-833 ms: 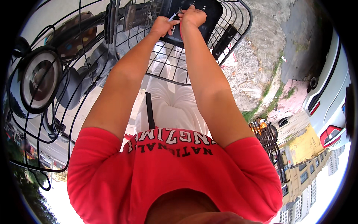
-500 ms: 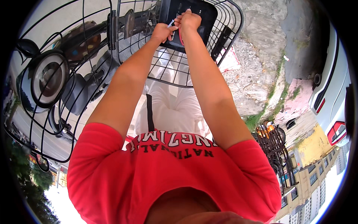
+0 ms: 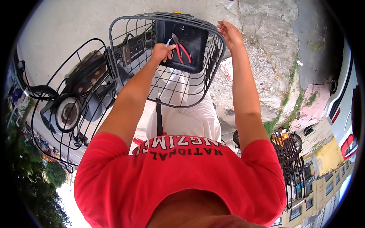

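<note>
The left hand (image 3: 162,52), fingers apparently pinching a pale strip (image 3: 168,42), should steady it beside the pliers (image 3: 182,48); the right hand (image 3: 231,35) curls loosely, empty.

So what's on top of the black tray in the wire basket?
Red-handled pliers lie on the tray, beside the left hand, which holds a thin pale item. What lies under that hand cannot be seen.

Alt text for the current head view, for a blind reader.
A person's left hand holds a thin pale strip over a black panel in a wire basket, where red-handled pliers lie; the right hand is outside the basket.
</note>
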`<state>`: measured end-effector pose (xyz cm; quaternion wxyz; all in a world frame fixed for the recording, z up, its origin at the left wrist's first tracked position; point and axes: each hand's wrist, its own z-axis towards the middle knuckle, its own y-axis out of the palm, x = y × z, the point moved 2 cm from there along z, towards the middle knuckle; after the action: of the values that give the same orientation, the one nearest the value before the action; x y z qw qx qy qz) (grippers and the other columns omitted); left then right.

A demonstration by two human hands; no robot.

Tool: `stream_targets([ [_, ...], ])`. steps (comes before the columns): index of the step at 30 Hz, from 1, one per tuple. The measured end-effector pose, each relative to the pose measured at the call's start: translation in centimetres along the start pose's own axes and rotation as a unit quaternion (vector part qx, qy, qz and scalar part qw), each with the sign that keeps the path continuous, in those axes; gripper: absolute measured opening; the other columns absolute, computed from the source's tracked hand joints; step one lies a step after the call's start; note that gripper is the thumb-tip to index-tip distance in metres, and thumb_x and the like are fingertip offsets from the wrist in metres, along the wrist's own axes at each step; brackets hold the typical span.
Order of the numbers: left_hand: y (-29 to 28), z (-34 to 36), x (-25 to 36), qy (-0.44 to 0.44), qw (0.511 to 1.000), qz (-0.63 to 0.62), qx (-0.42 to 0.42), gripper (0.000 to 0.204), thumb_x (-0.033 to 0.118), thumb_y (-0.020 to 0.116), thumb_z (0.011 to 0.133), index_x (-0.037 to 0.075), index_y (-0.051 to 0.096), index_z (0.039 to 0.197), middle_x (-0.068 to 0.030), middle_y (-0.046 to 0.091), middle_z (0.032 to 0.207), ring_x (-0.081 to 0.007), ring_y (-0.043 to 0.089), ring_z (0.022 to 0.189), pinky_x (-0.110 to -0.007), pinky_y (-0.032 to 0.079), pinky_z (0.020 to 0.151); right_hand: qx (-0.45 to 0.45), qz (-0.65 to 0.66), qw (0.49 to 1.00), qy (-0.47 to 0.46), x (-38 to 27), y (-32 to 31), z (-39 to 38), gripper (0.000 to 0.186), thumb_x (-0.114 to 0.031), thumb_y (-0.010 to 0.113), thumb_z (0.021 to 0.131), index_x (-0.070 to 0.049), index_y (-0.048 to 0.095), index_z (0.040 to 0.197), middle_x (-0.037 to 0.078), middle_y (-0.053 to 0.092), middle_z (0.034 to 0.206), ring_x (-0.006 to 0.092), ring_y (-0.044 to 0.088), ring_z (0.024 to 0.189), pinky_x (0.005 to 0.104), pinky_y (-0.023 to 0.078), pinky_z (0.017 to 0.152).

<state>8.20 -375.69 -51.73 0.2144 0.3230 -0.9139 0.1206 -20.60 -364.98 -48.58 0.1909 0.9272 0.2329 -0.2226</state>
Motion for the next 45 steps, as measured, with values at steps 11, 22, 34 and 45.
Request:
stream_targets([
  [11,-0.4,-0.2,-0.9,-0.021,0.999,-0.041,0.016,0.029,0.021,0.067,0.077,-0.002,0.056,0.062,-0.0113,0.057,0.052,-0.0143,0.047,0.032,-0.025,0.031,0.026,-0.274,-0.213,0.917,0.196,7.9,3.9,7.4,0.026,-0.030,0.052,0.085,-0.007,0.060,0.091,0.003,0.058,0.078,0.0127,0.052,0.063,0.0293,0.042,0.055],
  [22,-0.3,-0.7,-0.3,-0.025,0.999,-0.034,0.006,0.036,0.029,0.068,0.076,0.000,0.057,0.058,-0.0091,0.055,0.047,-0.0111,0.039,0.028,-0.024,0.029,0.027,-0.303,-0.249,0.896,0.208,6.2,3.8,6.5,0.027,-0.026,0.052,0.085,-0.008,0.057,0.104,0.001,0.061,0.093,0.0104,0.057,0.080,0.0267,0.047,0.067],
  [34,-0.4,-1.1,0.7,-0.037,0.999,-0.029,-0.002,0.027,0.020,0.068,0.076,-0.001,0.058,0.063,-0.0100,0.054,0.047,-0.0112,0.041,0.028,-0.023,0.027,0.026,-0.312,-0.241,0.912,0.115,4.1,5.1,2.8,0.024,-0.026,0.054,0.085,-0.008,0.058,0.100,0.000,0.061,0.087,0.0095,0.056,0.075,0.0257,0.047,0.064],
  [45,-0.3,-0.9,0.0,-0.058,0.997,-0.039,-0.021,0.032,0.028,0.068,0.076,0.005,0.057,0.057,-0.0051,0.054,0.046,-0.0081,0.041,0.032,-0.023,0.029,0.031,-0.315,-0.141,0.937,0.058,2.9,7.8,1.6,0.022,-0.025,0.055,0.085,-0.007,0.059,0.096,0.000,0.060,0.082,0.0086,0.056,0.070,0.0248,0.047,0.060],
])
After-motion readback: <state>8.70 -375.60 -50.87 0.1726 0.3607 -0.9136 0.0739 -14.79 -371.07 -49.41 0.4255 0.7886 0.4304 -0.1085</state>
